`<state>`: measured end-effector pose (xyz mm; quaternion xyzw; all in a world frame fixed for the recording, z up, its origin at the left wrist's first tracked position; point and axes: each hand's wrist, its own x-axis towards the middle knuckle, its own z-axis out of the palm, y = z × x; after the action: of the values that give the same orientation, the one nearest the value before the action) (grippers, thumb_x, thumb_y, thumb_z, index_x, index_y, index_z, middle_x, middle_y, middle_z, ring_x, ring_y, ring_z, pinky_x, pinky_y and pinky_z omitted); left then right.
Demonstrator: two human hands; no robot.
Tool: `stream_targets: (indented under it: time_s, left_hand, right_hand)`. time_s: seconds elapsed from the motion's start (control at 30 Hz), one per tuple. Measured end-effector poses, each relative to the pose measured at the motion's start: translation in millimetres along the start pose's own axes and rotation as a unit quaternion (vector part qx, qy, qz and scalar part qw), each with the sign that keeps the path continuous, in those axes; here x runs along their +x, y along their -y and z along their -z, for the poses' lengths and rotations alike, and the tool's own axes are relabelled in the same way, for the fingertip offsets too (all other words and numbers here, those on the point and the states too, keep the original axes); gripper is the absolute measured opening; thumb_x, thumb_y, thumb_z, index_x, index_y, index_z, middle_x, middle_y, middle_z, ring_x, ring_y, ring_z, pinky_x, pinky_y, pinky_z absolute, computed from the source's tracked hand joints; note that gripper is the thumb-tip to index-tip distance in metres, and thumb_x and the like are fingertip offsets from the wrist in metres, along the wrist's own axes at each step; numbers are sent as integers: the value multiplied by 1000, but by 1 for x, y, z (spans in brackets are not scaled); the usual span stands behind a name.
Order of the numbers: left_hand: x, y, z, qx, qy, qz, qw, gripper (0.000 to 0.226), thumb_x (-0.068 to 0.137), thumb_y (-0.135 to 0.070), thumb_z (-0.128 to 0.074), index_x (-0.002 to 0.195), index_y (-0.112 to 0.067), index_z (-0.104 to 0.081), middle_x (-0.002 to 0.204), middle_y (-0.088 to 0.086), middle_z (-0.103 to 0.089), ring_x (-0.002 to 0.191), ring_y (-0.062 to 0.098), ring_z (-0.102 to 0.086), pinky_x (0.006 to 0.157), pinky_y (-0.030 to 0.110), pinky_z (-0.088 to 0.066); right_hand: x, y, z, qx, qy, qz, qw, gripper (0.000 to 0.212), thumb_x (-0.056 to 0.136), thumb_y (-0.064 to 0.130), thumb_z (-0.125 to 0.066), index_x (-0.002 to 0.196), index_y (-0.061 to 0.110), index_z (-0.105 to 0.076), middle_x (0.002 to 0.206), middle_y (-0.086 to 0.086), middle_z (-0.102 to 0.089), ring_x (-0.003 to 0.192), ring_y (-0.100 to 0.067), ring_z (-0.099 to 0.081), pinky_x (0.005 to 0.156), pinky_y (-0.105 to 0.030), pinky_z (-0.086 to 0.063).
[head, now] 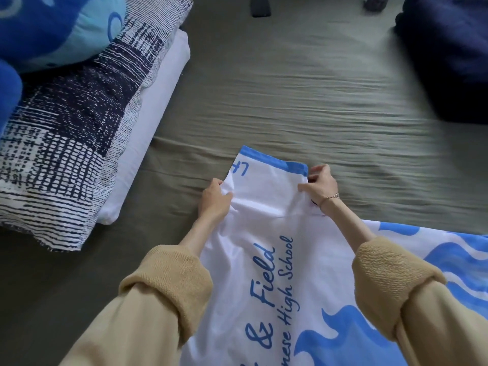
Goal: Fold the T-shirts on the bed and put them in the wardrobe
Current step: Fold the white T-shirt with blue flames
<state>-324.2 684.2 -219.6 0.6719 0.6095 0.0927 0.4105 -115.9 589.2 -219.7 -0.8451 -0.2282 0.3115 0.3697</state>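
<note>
Both hands are closed on the same white T-shirt [264, 233]: the left hand [214, 199] grips one edge of the sleeve with fingers curled into the cloth, and the right hand [318, 184] pinches the other edge just by the blue sleeve band [272, 161], which points away from the person between the two hands. Behind the hands the shirt runs back toward the person, printed side up, with blue lettering between the forearms and a blue flame pattern under the right arm; it lies on the grey-green bed sheet [317, 101] and passes out of view at the bottom, so how flat its lower part lies cannot be told. The likely trouble is an uneven fold: if one hand pulls further than the other, the sleeve will go over skewed, and the wrinkles already gathered beside the left hand will be pressed in. The thin cloth may also slip from the right hand's light pinch. Left of the hands and near them lie a white pillow [148, 128] and a patterned pillow [74, 128], which a wide swing of cloth could catch. Far to the right lies a dark blue pile [446, 56].
</note>
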Motion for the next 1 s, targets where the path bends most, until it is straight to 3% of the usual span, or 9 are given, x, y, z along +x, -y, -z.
stream_targets:
  time_s: [0.1,0.2,0.27,0.33,0.43,0.53,0.63,0.87,1.0]
  left_hand:
    - [-3,8,-2,83,-38,-44,995,25,97,-28,-51,94,-3,-46,109,22,-59,102,40,-55,81,42,-43]
    - [-15,-1,-19,230,-102,-48,967,35,101,-35,-39,116,-3,-41,123,18,-51,109,37,-54,80,42,-41]
    - [-26,-8,-32,296,-121,-37,947,43,102,-37,-34,132,-7,-32,135,16,-40,122,31,-44,96,45,-37]
    - [-36,-10,-43,383,-132,-71,912,49,102,-36,-28,144,-13,-18,148,17,-24,137,30,-26,112,58,-10]
    - [-52,-21,-62,427,-121,-212,871,47,102,-28,-28,147,-20,-17,153,14,-14,144,26,-10,104,62,19]
    - [-74,-44,-95,385,-6,-320,866,52,99,-17,-32,148,-26,-20,156,6,-13,144,19,-7,111,58,10]
    - [-98,-74,-134,364,76,-363,855,50,97,-15,-35,145,-26,-28,149,-1,-27,141,15,-18,113,56,6]
    - [-132,-123,-201,355,92,-330,870,36,94,-31,-42,126,-17,-44,126,5,-45,120,22,-39,108,41,-22]
    - [-140,-144,-232,312,92,-318,891,34,100,-41,-34,114,-14,-50,119,6,-49,117,23,-40,97,35,-27]
  right_hand:
    - [1,-3,11,-215,25,5,976,21,76,34,-69,83,19,-54,89,-3,-60,83,-25,-53,70,-29,-37]
    - [-3,-11,14,-198,41,44,978,24,88,41,-56,81,19,-53,83,0,-60,86,-25,-54,76,-34,-38]
    - [-10,-20,24,-179,29,50,982,20,91,40,-49,91,20,-56,84,4,-58,85,-20,-48,86,-36,-35]
    - [-15,-31,44,-214,34,50,975,18,89,27,-45,96,20,-60,91,2,-59,86,-19,-46,90,-38,-35]
    - [-23,-53,88,-243,33,45,968,25,82,12,-44,92,23,-63,97,2,-64,90,-21,-51,95,-39,-34]
    - [-34,-82,132,-309,27,62,949,26,79,6,-46,82,30,-58,95,5,-64,102,-20,-55,96,-36,-25]
    - [-39,-115,178,-395,21,53,917,27,84,8,-46,96,26,-61,107,5,-61,114,-19,-48,108,-47,-18]
    - [-39,-177,274,-546,-5,9,838,27,90,21,-50,116,23,-53,121,3,-53,121,-17,-42,107,-68,-11]
    - [-34,-201,306,-546,-35,14,837,28,91,36,-53,112,19,-51,119,0,-53,124,-17,-39,105,-71,-1]
